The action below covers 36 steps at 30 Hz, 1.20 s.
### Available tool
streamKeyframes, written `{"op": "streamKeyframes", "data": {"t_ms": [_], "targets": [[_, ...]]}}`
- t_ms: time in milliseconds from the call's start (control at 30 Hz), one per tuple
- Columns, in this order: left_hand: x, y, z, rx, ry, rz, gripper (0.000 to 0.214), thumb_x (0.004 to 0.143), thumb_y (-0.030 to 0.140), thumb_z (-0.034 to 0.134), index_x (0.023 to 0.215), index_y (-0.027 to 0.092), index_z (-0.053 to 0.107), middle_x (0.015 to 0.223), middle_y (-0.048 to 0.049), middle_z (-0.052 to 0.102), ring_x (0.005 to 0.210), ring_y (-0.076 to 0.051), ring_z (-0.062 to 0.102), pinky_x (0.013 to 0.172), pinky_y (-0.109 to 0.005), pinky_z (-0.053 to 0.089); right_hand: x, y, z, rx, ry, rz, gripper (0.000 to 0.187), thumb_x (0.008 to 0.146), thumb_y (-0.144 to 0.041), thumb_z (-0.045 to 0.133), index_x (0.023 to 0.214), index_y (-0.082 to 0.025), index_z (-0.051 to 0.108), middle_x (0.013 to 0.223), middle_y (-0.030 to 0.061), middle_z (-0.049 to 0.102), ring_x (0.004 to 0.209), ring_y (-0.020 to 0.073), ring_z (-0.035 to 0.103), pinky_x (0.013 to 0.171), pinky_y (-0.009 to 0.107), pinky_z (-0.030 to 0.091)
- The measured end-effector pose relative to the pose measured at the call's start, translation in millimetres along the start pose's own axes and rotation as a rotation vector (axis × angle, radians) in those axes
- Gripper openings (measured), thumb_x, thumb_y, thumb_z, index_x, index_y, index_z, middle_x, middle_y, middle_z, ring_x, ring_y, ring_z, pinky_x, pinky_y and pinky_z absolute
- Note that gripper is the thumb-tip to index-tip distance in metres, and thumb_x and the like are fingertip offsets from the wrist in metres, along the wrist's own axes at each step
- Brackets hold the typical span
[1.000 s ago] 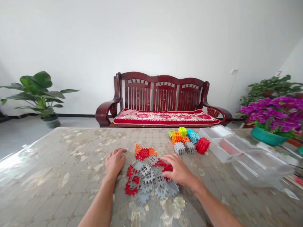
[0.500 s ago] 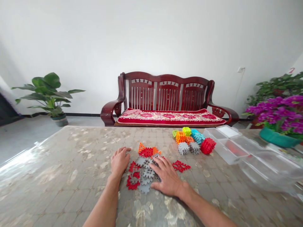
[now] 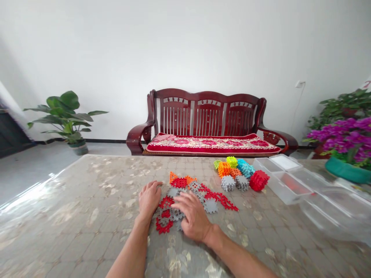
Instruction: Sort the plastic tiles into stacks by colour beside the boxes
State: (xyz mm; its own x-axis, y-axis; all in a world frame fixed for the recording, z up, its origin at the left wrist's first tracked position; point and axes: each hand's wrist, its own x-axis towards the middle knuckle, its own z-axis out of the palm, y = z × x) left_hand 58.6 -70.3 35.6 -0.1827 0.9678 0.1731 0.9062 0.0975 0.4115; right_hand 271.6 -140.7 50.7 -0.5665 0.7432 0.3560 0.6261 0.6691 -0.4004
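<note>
Red, grey and orange toothed plastic building tiles lie spread in a loose pile on the table. My left hand (image 3: 150, 199) rests on the tabletop at the pile's left edge, fingers stretched out and no tile seen in it. My right hand (image 3: 193, 216) lies over the pile, fingers extended across some grey tiles (image 3: 176, 214), partly hiding them. Left of it are red tiles (image 3: 164, 227); to its right are a flat grey tile (image 3: 211, 205) and a row of red tiles (image 3: 222, 199). Orange triangular tiles (image 3: 173, 177) sit at the far side.
Stacks of tiles stand farther back right, including orange (image 3: 224, 169), blue (image 3: 245, 168), grey (image 3: 228, 183) and red (image 3: 259, 180). Clear plastic boxes (image 3: 292, 189) and a teal flower pot (image 3: 346, 170) occupy the table's right side. A wooden bench (image 3: 207, 112) stands beyond the table (image 3: 95, 216).
My right hand has shifted left over the pile, uncovering grey and red tiles on its right, which now lie more spread out. My left hand stays beside the pile. The view has turned slightly.
</note>
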Motion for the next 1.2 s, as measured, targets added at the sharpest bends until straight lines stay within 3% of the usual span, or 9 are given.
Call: {"op": "streamKeyframes", "data": {"t_ms": [100, 200, 367, 500, 667, 733, 900, 1067, 1200], "targets": [[0, 0, 0.2, -0.011, 0.006, -0.007, 0.043, 0.092, 0.024, 0.036, 0.121, 0.027, 0.068, 0.138, -0.0069, 0.061, 0.126, -0.026, 0.053, 0.104, -0.043, 0.039, -1, -19, 9, -0.009, -0.087, -0.104, 0.053, 0.089, -0.046, 0.057, 0.139, -0.032, 0.05, 0.152, 0.0003, 0.046, 0.146, 0.0236, 0.026, 0.124, 0.05, 0.005], [0, -1, 1.6, -0.01, 0.016, -0.013, 0.042, 0.092, 0.024, 0.038, 0.12, 0.028, 0.069, 0.136, -0.0055, 0.062, 0.126, -0.025, 0.054, 0.104, -0.041, 0.039, 8, -13, 15, -0.072, -0.138, -0.077, 0.057, 0.093, -0.06, 0.049, 0.142, -0.032, 0.046, 0.151, 0.0039, 0.046, 0.145, 0.025, 0.027, 0.122, 0.053, 0.008], [1, -3, 3.6, -0.008, 0.016, -0.009, 0.042, 0.092, 0.025, 0.037, 0.12, 0.028, 0.069, 0.136, -0.0049, 0.062, 0.125, -0.025, 0.054, 0.104, -0.041, 0.039, 34, 17, 18, -0.161, -0.103, -0.016, 0.053, 0.095, -0.057, 0.048, 0.142, -0.032, 0.046, 0.149, 0.0047, 0.049, 0.139, 0.0253, 0.035, 0.12, 0.056, 0.013], [1, -2, 2.9, -0.004, -0.001, -0.002, 0.043, 0.094, 0.029, 0.036, 0.124, 0.028, 0.066, 0.14, -0.0063, 0.06, 0.127, -0.027, 0.052, 0.104, -0.043, 0.039, 40, 26, 13, -0.162, -0.047, 0.029, 0.054, 0.095, -0.054, 0.05, 0.143, -0.03, 0.047, 0.15, 0.0051, 0.049, 0.14, 0.0257, 0.035, 0.121, 0.055, 0.015], [1, 0, 3.3, -0.008, -0.009, 0.022, 0.042, 0.096, 0.033, 0.036, 0.126, 0.029, 0.065, 0.14, -0.0065, 0.06, 0.131, -0.026, 0.049, 0.106, -0.044, 0.037, 9, 40, 1, -0.273, 0.205, 0.315, 0.056, 0.095, -0.044, 0.05, 0.147, -0.025, 0.044, 0.152, 0.0099, 0.044, 0.143, 0.0309, 0.03, 0.119, 0.055, 0.019], [1, 0, 3.9, 0.001, -0.01, 0.033, 0.042, 0.096, 0.032, 0.036, 0.127, 0.029, 0.065, 0.141, -0.0066, 0.059, 0.13, -0.026, 0.05, 0.106, -0.044, 0.037, -10, 53, -2, -0.346, 0.244, 0.431, 0.059, 0.093, -0.045, 0.05, 0.147, -0.023, 0.043, 0.153, 0.0128, 0.043, 0.145, 0.0349, 0.027, 0.117, 0.059, 0.02], [2, -1, 5.3, 0.023, -0.003, 0.038, 0.042, 0.095, 0.032, 0.037, 0.126, 0.028, 0.065, 0.141, -0.0065, 0.06, 0.13, -0.027, 0.051, 0.106, -0.044, 0.038, -30, 77, 5, -0.407, 0.158, 0.619, 0.062, 0.093, -0.052, 0.047, 0.148, -0.022, 0.043, 0.151, 0.0182, 0.044, 0.142, 0.0396, 0.033, 0.112, 0.066, 0.023], [2, -1, 5.1, 0.029, -0.005, 0.04, 0.042, 0.096, 0.032, 0.036, 0.126, 0.028, 0.065, 0.141, -0.0066, 0.059, 0.13, -0.026, 0.051, 0.106, -0.044, 0.038, 2, 72, 6, -0.363, 0.041, 0.678, 0.06, 0.096, -0.049, 0.044, 0.146, -0.018, 0.045, 0.154, 0.0193, 0.04, 0.143, 0.0397, 0.034, 0.114, 0.065, 0.019], [2, -1, 5.0, 0.038, -0.01, 0.05, 0.042, 0.096, 0.033, 0.035, 0.126, 0.029, 0.065, 0.141, -0.0061, 0.059, 0.129, -0.026, 0.051, 0.105, -0.043, 0.039, 21, 70, -5, -0.273, 0.044, 0.617, 0.055, 0.098, -0.043, 0.039, 0.146, -0.017, 0.045, 0.155, 0.0169, 0.039, 0.144, 0.0346, 0.033, 0.116, 0.059, 0.023]]}}
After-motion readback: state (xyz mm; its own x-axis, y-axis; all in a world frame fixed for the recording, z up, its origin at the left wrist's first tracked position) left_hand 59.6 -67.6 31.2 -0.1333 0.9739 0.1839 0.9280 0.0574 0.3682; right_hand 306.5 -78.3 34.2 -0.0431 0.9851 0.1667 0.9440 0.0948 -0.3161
